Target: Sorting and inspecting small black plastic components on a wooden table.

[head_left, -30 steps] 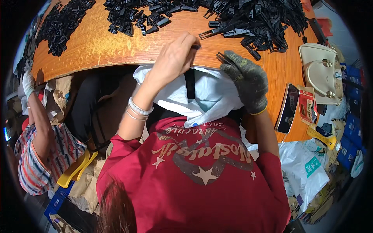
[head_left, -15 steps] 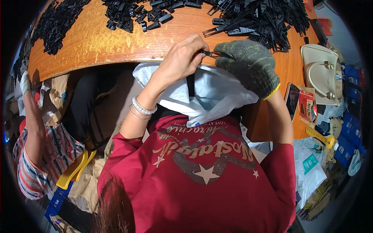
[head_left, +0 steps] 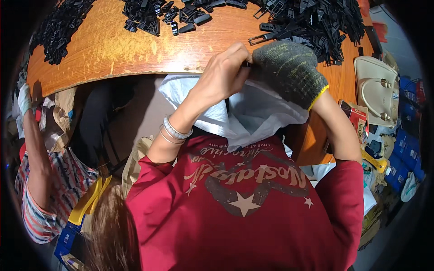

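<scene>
My bare left hand point(head_left: 226, 71), with bracelets at its wrist, is closed in a pinch on a small black plastic part point(head_left: 246, 64) at the table's front edge. Against it is my right hand point(head_left: 289, 65) in a dark grey knitted glove with a yellow cuff. Its fingers curl in at the same part, mostly out of sight behind the glove's back. Below both hands, a white sheet or bag point(head_left: 208, 115) hangs from the table edge down to my lap. Most of the part is covered by my fingers.
Heaps of black plastic parts lie on the wooden table point(head_left: 117, 54): a left pile point(head_left: 58, 31), a middle pile point(head_left: 147, 18) and a right pile point(head_left: 316, 27). A cream handbag point(head_left: 375, 88) stands right. At far left is another person's gloved hand point(head_left: 25, 99).
Both hands have drawn tighter together, and my right hand has rolled over so the glove's back covers its fingers. The black part is less visible. The whole view has shifted slightly.
</scene>
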The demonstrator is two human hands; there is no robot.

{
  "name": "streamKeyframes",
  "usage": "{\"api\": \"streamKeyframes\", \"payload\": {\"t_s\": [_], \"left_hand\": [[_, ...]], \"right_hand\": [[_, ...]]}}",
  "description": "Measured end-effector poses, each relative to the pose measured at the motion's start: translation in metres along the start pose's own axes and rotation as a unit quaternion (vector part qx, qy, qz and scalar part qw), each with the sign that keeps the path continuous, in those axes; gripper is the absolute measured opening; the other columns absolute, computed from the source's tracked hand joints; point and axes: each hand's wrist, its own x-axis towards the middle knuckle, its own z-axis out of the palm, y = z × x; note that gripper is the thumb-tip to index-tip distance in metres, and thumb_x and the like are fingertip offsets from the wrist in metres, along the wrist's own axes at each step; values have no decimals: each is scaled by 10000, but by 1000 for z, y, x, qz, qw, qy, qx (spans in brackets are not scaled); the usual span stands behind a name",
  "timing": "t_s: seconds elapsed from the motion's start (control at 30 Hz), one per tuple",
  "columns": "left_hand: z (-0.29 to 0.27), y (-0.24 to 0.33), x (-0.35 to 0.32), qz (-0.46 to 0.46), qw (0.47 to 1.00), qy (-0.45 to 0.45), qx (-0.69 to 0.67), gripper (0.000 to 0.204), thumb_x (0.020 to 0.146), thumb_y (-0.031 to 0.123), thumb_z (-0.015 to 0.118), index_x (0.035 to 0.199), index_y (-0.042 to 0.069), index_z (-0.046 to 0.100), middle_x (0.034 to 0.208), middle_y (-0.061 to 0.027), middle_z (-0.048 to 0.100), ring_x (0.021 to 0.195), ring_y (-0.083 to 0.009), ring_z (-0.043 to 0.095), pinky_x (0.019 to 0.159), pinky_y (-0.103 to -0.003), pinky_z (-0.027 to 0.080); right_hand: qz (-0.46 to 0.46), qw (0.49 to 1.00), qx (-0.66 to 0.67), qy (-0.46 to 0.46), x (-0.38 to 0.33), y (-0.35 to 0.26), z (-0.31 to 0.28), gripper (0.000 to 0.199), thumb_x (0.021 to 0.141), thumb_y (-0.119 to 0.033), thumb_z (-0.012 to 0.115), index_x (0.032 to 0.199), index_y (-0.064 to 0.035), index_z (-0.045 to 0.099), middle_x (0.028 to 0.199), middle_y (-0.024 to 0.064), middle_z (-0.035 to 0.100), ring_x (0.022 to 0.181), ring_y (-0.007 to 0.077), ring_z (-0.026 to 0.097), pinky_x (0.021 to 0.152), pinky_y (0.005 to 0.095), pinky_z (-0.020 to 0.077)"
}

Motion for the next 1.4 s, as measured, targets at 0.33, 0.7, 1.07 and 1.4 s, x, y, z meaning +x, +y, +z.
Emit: {"api": "streamKeyframes", "payload": {"t_s": [0.33, 0.7, 1.07, 1.4], "left_hand": [[-3, 5, -1, -17, 996, -9, 89, 138, 800, 5, 619, 932, -30, 597, 891, -130, 576, 754, -298, 614, 647, -358, 486], [12, 33, -7, -265, 831, -21, -489, 264, 939, 182, 598, 990, -77, 622, 682, -126, 642, 516, -145, 620, 445, -224, 488], [11, 30, 3, -184, 982, 19, -30, 243, 819, 221, 736, 834, -3, 645, 581, -56, 595, 475, -124, 571, 439, -282, 420], [14, 1, 26, 13, 947, 139, 288, 130, 827, 148, 663, 860, 28, 625, 803, -111, 575, 629, -310, 609, 524, -402, 449]], "right_hand": [[73, 963, 180, 189, -52, 1, 12, 247, 834, -180, 660, 1059, -77, 663, 1001, 69, 674, 872, 215, 651, 709, 307, 514], [216, 720, 628, 199, -80, -20, 22, 287, 910, -65, 570, 1186, -5, 617, 979, 59, 670, 767, 136, 646, 638, 235, 520], [247, 718, 632, 154, -85, -25, 17, 357, 850, -40, 638, 1204, -6, 611, 1041, 100, 677, 859, 144, 650, 697, 264, 530], [216, 901, 358, 113, -75, -6, 31, 263, 795, -71, 646, 1054, -74, 691, 1145, 108, 646, 1013, 225, 629, 862, 350, 505]]}}
